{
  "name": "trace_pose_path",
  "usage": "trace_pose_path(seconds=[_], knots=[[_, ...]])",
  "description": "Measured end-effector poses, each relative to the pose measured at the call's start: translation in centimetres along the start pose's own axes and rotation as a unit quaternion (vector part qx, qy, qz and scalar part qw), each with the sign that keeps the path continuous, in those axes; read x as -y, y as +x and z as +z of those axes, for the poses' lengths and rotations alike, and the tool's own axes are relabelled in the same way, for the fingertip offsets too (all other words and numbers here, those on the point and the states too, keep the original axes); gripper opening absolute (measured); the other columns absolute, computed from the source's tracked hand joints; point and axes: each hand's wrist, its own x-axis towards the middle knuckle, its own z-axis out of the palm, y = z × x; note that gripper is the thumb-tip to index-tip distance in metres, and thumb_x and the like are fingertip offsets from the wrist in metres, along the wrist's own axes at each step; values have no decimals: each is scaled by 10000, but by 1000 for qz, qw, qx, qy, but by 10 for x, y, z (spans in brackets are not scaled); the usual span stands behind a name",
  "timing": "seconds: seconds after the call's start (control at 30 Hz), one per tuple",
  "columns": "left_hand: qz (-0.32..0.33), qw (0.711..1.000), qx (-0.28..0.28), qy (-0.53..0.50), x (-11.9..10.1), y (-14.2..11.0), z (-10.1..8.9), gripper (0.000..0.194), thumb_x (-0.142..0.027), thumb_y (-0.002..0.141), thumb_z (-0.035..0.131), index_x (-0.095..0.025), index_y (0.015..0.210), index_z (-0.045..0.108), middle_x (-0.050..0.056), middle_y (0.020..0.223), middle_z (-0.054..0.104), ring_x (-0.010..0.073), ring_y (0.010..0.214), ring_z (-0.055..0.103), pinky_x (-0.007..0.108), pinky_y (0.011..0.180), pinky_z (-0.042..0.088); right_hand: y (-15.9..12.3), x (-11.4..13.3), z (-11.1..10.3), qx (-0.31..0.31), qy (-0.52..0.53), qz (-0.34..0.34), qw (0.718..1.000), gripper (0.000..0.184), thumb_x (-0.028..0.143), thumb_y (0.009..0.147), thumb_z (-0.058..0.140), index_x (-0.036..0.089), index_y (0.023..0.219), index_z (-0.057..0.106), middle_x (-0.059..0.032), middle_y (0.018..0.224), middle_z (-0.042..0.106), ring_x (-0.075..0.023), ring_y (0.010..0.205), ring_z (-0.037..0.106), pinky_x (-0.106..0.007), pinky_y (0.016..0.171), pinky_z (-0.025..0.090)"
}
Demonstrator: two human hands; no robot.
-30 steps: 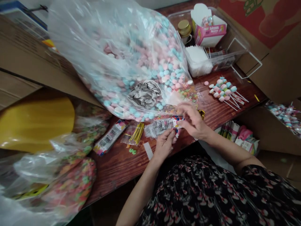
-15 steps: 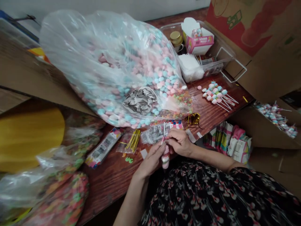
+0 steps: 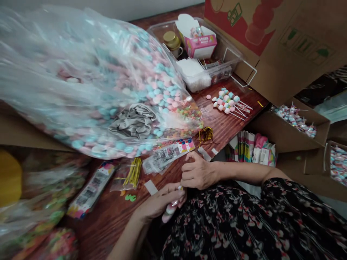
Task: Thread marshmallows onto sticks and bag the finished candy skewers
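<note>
Left hand [image 3: 166, 198] grips a marshmallow skewer [image 3: 168, 212] just off the near edge of the desk [image 3: 103, 218]. Right hand [image 3: 196, 171], fingers curled, adjoins its upper end; any pinch cannot be confirmed. A slackened left grip could drop the skewer.

gold-lidded jar [image 3: 171, 39] in clear bin [image 3: 233, 57] | crumpled grey cloth [image 3: 134, 121] | printed carton [image 3: 273, 50]
</note>
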Motion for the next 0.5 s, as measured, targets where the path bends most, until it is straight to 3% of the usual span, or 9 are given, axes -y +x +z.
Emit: trace_pose_path(seconds=[0.07, 0.1, 0.17, 0.23, 0.27, 0.33, 0.43, 0.5], knots=[[35, 977, -103, 183, -11, 0, 6, 401, -495, 930, 475, -168, 728, 588, 20, 621, 558, 119, 504, 479, 247, 503, 397, -3, 5, 8, 0, 23, 71, 997, 206, 215, 908, 531, 183, 730, 630, 1, 702, 650, -174, 779, 524, -404, 842, 289], [67, 940, -176, 286, -16, 0, 10, 359, -447, 942, 468, -169, 769, 614, 43, 677, 595, 151, 593, 530, 275, 578, 434, -4, 7, 12, -3, 44, 122, 992, 212, 238, 901, 562, 173, 709, 628, -6, 688, 648, -172, 760, 522, -384, 808, 295], [133, 825, -301, 459, -21, 4, 16, 273, -361, 940, 482, -172, 869, 664, 84, 793, 654, 206, 747, 580, 332, 698, 457, -8, 9, 17, -13, 110, 218, 970, 243, 293, 921, 595, 160, 724, 647, -13, 688, 658, -156, 731, 530, -335, 753, 304], [186, 731, -363, 547, -18, 10, 19, 227, -300, 930, 500, -181, 957, 692, 97, 840, 682, 224, 788, 592, 352, 729, 453, -13, 8, 14, -27, 176, 277, 944, 240, 308, 950, 593, 157, 782, 672, -15, 731, 681, -135, 733, 548, -295, 726, 315], [206, 709, -376, 559, -14, 13, 19, 219, -277, 927, 505, -184, 966, 699, 94, 833, 688, 219, 776, 595, 346, 725, 454, -16, 6, 10, -38, 189, 293, 936, 219, 299, 958, 587, 161, 816, 682, -16, 761, 692, -132, 749, 556, -285, 726, 321], [234, 716, -398, 524, -4, 22, 17, 215, -248, 928, 504, -185, 929, 709, 76, 794, 690, 194, 735, 599, 320, 708, 458, -23, -2, -2, -68, 150, 326, 931, 172, 291, 958, 586, 177, 893, 697, -29, 852, 709, -151, 833, 562, -298, 758, 325], [247, 790, -444, 343, 6, 32, 11, 224, -276, 923, 532, -184, 848, 722, 48, 775, 694, 161, 714, 614, 285, 713, 477, -33, -24, -21, -92, -18, 396, 913, 175, 339, 943, 596, 209, 986, 705, -61, 1008, 696, -221, 996, 512, -365, 814, 285], [238, 832, -467, 182, 7, 37, 10, 208, -321, 885, 591, -184, 835, 740, 29, 741, 685, 148, 679, 610, 268, 678, 484, -37, -40, -26, -58, -105, 412, 903, 174, 349, 928, 604, 212, 959, 706, -71, 1036, 681, -247, 1017, 477, -394, 808, 252]])
